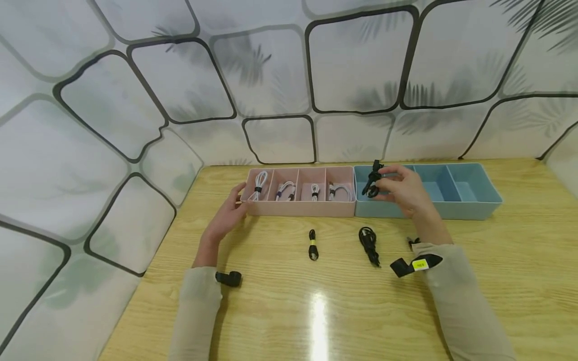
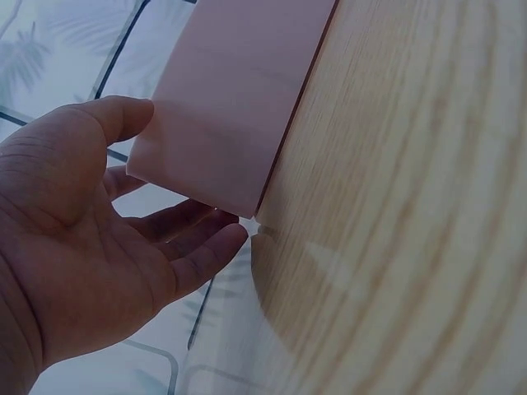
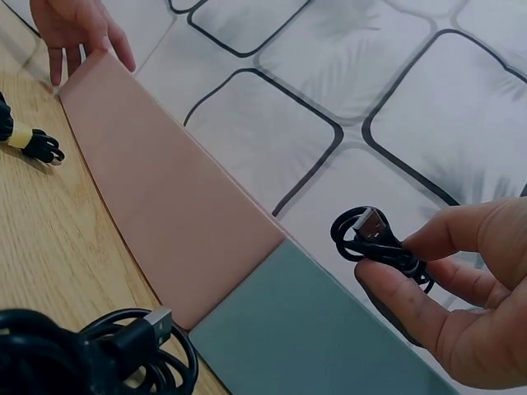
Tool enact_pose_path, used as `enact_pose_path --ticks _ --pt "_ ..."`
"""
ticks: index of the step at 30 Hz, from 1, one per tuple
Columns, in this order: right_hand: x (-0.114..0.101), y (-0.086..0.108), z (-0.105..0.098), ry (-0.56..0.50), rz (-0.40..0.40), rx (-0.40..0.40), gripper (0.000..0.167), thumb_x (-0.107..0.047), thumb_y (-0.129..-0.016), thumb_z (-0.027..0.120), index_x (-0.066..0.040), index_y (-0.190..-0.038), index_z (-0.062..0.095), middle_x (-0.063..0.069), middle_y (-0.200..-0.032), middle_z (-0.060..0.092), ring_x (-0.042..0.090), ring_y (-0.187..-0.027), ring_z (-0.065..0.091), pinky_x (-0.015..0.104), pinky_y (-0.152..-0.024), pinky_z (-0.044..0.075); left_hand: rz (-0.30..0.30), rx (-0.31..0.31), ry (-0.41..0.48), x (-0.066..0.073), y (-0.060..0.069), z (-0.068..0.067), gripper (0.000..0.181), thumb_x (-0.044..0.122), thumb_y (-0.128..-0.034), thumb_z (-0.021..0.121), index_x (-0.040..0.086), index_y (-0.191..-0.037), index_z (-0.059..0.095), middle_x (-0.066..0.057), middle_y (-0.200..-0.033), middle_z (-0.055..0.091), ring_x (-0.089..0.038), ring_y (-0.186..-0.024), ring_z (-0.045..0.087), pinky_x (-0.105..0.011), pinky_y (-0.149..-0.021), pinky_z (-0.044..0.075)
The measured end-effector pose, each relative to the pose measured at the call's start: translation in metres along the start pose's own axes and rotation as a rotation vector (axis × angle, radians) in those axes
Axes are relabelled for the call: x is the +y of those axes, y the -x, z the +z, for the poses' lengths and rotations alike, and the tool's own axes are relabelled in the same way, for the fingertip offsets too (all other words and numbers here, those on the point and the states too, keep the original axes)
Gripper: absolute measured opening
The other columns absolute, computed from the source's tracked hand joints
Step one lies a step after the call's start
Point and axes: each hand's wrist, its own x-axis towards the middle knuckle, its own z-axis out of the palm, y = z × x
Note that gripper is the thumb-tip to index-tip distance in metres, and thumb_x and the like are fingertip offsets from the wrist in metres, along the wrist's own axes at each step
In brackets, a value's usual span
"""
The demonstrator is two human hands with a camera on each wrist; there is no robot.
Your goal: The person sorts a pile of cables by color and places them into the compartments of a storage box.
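Note:
In the head view my right hand (image 1: 402, 188) pinches a coiled black USB cable (image 1: 372, 181) between thumb and fingers, above the left part of the blue divided box (image 1: 478, 210). The right wrist view shows the cable's metal USB plug (image 3: 370, 224) pointing up out of the coil. My left hand (image 1: 229, 215) holds the left end of the pink divided box (image 1: 300, 209). Up close, its thumb touches the pink wall (image 2: 222, 99) and its other fingers lie along the end. White tied cables (image 1: 259, 184) lie in the pink compartments.
On the wooden table (image 1: 271, 311) in front of the boxes lie a small black cable with a yellow band (image 1: 313, 244) and a larger black cable bundle (image 1: 369, 244). Another black item (image 1: 413, 242) is partly hidden by my right wrist. A patterned wall (image 1: 280, 140) rises behind.

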Motion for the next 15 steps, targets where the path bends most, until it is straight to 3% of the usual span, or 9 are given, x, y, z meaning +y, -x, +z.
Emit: enact_pose_path --ticks 8,15 --pt "0.0028 -0.0021 -0.0054 -0.014 0.033 0.003 0.033 -0.004 -0.098 0.057 0.0 -0.129 0.046 0.017 -0.118 0.048 0.008 -0.08 0.067 0.027 -0.075 0.058 0.004 0.006 -0.006 -0.0019 -0.0002 -0.0005 0.063 0.024 -0.1065 0.047 0.015 -0.16 0.014 -0.032 -0.145 0.036 -0.049 -0.13 0.044 -0.056 -0.097 0.043" --pt "0.0069 -0.003 -0.0068 -0.017 0.028 0.015 0.03 -0.005 -0.097 0.059 -0.002 -0.126 0.05 0.011 -0.11 0.053 0.009 -0.08 0.068 0.027 -0.074 0.058 -0.009 0.004 -0.011 0.0004 -0.0001 -0.0003 0.062 0.022 -0.1063 0.047 0.015 -0.159 0.015 -0.031 -0.143 0.038 -0.047 -0.128 0.046 -0.052 -0.093 0.045"
